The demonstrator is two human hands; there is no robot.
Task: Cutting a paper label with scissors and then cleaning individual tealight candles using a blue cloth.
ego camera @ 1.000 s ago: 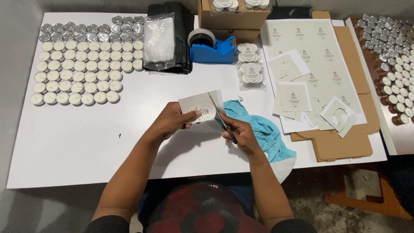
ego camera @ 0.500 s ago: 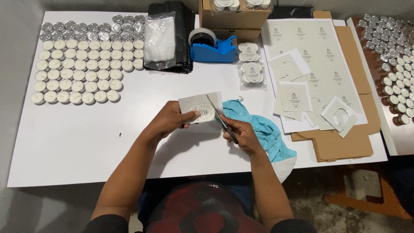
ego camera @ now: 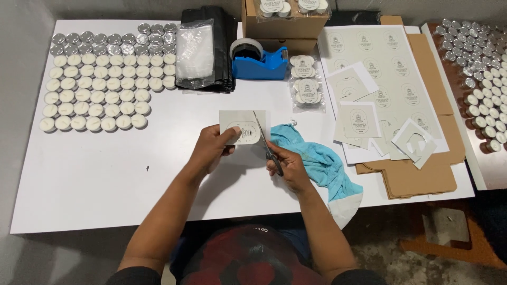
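My left hand (ego camera: 212, 148) pinches a square of pale label paper (ego camera: 238, 123) with an oval printed label on it, held just above the white table (ego camera: 95, 179). My right hand (ego camera: 285, 167) grips a pair of scissors (ego camera: 264, 140), whose blades reach up into the right side of the paper beside the oval. A crumpled blue cloth (ego camera: 319, 163) lies under and to the right of my right hand.
Rows of white tealight candles (ego camera: 95, 89) fill the table's far left. A blue tape dispenser (ego camera: 259, 60), a black bag (ego camera: 206, 50) and cardboard box (ego camera: 285, 21) stand at the back. Label sheets and cut scraps (ego camera: 380, 89) lie right on flat cardboard (ego camera: 417, 174). More tealights (ego camera: 486, 68) far right.
The scissors' blades have shifted slightly along the edge of the oval label. Both hands stay in nearly the same place.
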